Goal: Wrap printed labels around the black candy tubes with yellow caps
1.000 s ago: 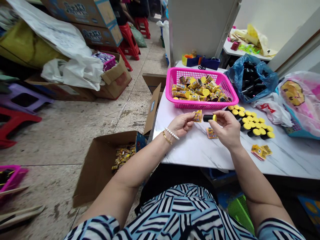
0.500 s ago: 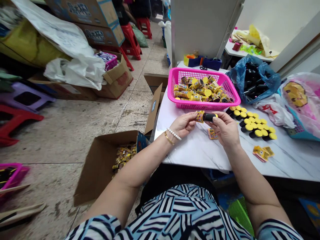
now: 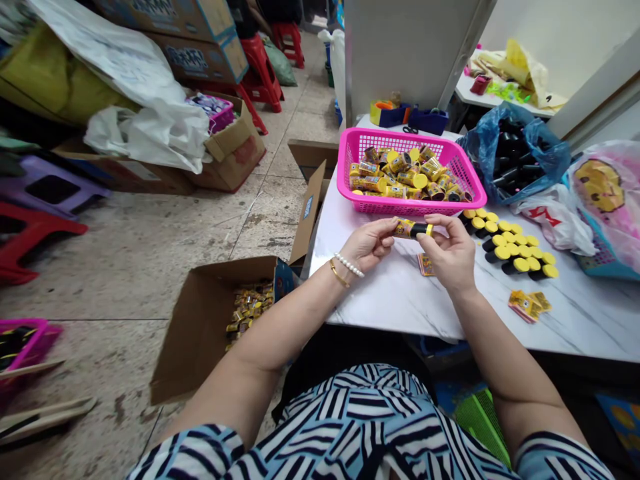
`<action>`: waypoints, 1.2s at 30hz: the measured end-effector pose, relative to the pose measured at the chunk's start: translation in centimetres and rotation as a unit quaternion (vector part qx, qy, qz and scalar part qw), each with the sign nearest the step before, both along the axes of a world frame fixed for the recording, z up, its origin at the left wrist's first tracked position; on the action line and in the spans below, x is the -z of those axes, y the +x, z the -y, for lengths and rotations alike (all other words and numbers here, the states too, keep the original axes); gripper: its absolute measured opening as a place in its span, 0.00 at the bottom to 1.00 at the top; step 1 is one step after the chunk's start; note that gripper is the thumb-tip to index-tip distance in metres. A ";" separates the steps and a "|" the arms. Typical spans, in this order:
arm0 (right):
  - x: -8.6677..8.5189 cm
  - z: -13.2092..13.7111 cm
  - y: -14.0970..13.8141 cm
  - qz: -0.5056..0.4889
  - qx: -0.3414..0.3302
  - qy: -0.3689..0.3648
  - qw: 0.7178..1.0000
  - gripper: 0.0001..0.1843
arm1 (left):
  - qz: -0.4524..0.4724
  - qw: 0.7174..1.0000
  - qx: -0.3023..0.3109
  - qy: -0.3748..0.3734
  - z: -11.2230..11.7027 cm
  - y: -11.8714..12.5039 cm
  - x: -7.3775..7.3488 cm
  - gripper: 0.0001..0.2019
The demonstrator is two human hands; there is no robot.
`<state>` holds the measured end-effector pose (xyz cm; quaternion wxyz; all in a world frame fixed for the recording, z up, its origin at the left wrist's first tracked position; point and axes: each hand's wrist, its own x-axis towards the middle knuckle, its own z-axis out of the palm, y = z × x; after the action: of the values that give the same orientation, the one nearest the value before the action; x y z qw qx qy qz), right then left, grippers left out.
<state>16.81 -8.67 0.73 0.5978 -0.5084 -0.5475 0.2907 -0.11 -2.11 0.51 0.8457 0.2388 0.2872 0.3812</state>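
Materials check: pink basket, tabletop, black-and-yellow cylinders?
The pink basket looks like glossy moulded plastic: even colour, lattice walls. The tabletop seems white laminate or polished stone, with grey marble-like veining. The cylinders look like smooth plastic, though too small to confirm.

Bright, even indoor light falls from above, leaving a pale sheen on the marble tabletop (image 3: 575, 313) to the right of the right hand (image 3: 447, 255) and soft shadows beneath it. Far left of the left hand (image 3: 367, 244), wide-angle distortion bends the cartons (image 3: 195, 59), and the wooden slats (image 3: 45, 417) look slightly blurred.
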 end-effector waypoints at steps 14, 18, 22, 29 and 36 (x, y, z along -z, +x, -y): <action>-1.4 -0.2 2.6 0.142 -0.059 0.118 0.981 0.19 | -0.030 0.972 0.045 0.229 -0.5 0.1 0.9 0.26; -2.3 -1.4 3.2 0.314 -0.101 0.196 0.923 0.18 | -0.036 0.970 0.057 0.232 -0.5 0.1 1.4 0.25; -2.3 -2.3 3.9 0.344 -0.130 0.225 0.902 0.20 | -0.003 0.975 0.097 0.200 -0.7 -0.7 1.1 0.26; -0.1 -1.8 4.4 0.313 -0.072 0.179 0.930 0.21 | -0.089 0.975 0.037 0.202 -1.1 0.3 2.2 0.24; 2.2 -1.3 3.4 0.180 -0.031 0.066 0.981 0.13 | -0.125 0.947 0.016 0.295 -0.4 0.8 2.3 0.25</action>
<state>20.23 -7.39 -1.51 0.5119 -0.4949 -0.6798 0.1759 0.74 -1.75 -1.79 0.7008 0.5279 0.2614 0.4024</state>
